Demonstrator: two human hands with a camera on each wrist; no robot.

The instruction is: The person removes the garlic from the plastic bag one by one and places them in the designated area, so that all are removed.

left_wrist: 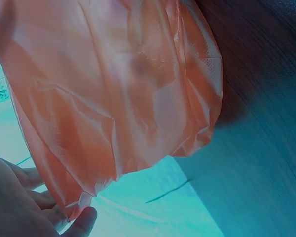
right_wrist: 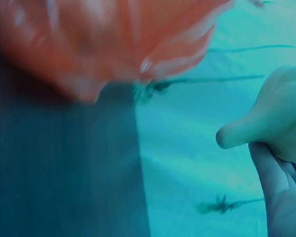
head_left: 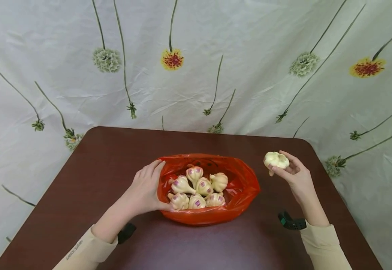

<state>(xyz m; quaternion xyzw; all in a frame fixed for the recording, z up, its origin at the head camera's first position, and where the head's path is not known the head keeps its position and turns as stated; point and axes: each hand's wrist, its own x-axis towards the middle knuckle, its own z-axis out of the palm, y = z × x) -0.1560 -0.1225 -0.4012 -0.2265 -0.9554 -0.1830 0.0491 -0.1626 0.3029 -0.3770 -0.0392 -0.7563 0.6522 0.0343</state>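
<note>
A red plastic bag (head_left: 209, 216) sits with its mouth spread wide on the table. Inside it lie several garlic bulbs (head_left: 196, 200), cream with purple patches. My left hand (head_left: 147, 189) holds the bag's left edge, and the left wrist view has the thumb and fingers (left_wrist: 84, 222) pinching the rim. Off to the right of the bag, my right hand (head_left: 298, 178) grips one garlic bulb (head_left: 275, 160) between thumb and fingers, raised over the table. The right wrist view shows this bulb (right_wrist: 281, 108) with its stem pointing away from the palm.
The dark brown table (head_left: 125, 144) has rounded far corners. Behind it and down both sides hangs a white cloth (head_left: 250, 86) printed with flowers. Each wrist carries a dark strap (head_left: 292, 222).
</note>
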